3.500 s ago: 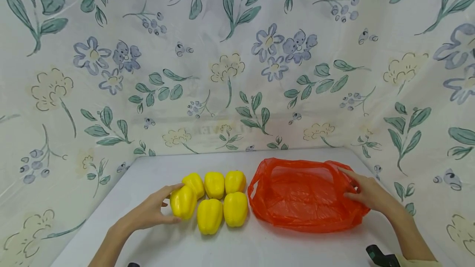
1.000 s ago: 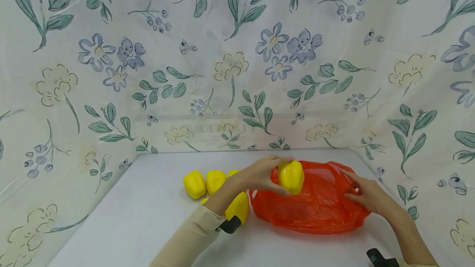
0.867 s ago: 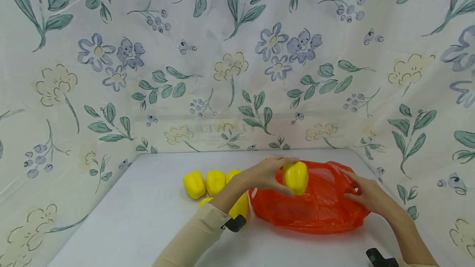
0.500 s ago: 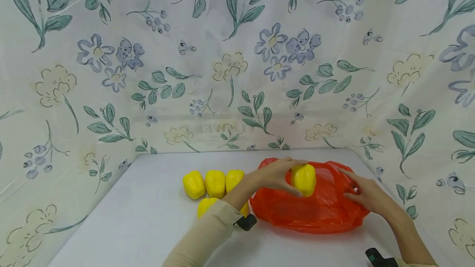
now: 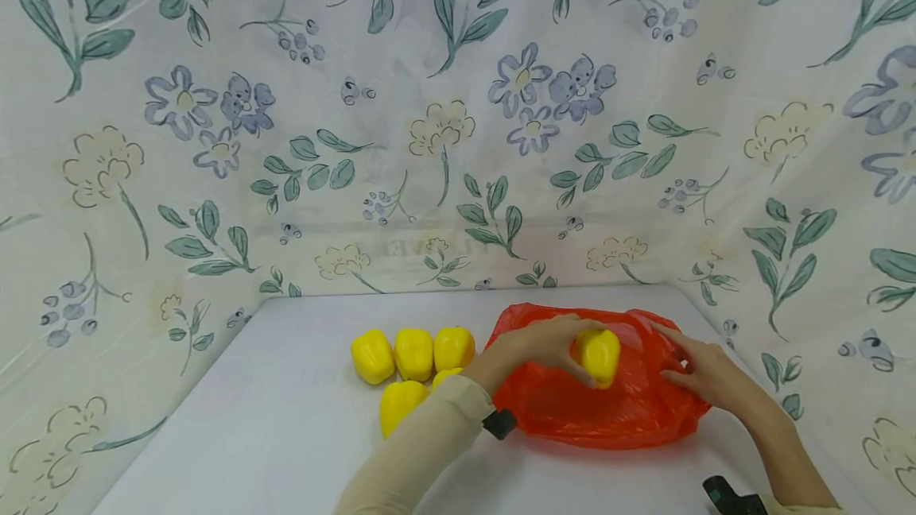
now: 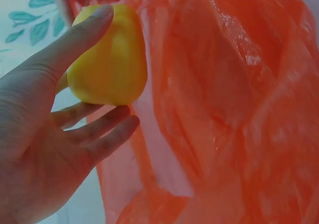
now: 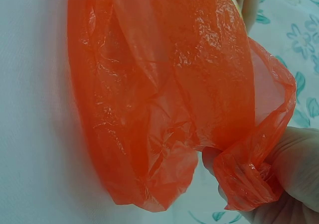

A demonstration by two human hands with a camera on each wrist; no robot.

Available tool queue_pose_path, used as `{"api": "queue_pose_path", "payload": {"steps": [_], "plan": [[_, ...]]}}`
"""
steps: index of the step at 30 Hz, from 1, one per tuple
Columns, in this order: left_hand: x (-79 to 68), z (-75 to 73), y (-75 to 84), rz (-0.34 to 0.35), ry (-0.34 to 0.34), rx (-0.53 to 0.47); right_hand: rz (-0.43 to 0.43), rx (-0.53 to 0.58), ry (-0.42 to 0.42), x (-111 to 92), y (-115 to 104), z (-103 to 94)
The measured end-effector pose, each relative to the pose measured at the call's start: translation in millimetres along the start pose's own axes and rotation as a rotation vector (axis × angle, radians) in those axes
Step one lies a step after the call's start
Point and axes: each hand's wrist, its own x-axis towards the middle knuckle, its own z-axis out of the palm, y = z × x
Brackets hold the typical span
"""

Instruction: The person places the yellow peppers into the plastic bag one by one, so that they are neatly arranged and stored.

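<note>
A yellow bell pepper point(image 5: 599, 358) is pinched between the thumb and fingers of my left hand point(image 5: 547, 344), over the mouth of a red plastic bag point(image 5: 565, 412). The left wrist view shows the thumb across the pepper point(image 6: 117, 59) and red film close beside it. At the bag's right side, my right hand point(image 5: 708, 372) grips its edge; in the right wrist view a bunched piece of the bag point(image 7: 249, 184) sits between thumb and fingers. Several more yellow bell peppers point(image 5: 414, 354) lie left of the bag, one partly hidden behind my left forearm.
Everything rests on a white table point(image 5: 286, 420). A floral curtain point(image 5: 444, 141) hangs behind and along the sides. Dark wrist devices point(image 5: 499, 423) are worn at both sleeves.
My left hand picked up the front-left pepper from the group and carried it right, over the bag; in the last half second it moved slightly further right and down. The right hand stayed put.
</note>
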Motion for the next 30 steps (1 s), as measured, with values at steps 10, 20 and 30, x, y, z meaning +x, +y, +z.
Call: {"api": "queue_pose_path", "payload": {"steps": [10, 20, 30], "plan": [[21.6, 15.3, 6.7, -0.08, -0.014, -0.051, 0.01, 0.001, -0.005, -1, 0, 0.2], [40.7, 24.4, 4.4, -0.14, 0.031, -0.096, 0.013, -0.01, -0.005, 0, -2, -1.5], [46.4, 27.6, 1.2, -0.189, 0.053, -0.204, 0.024, -0.022, 0.001, 0, -3, 1.7]]}}
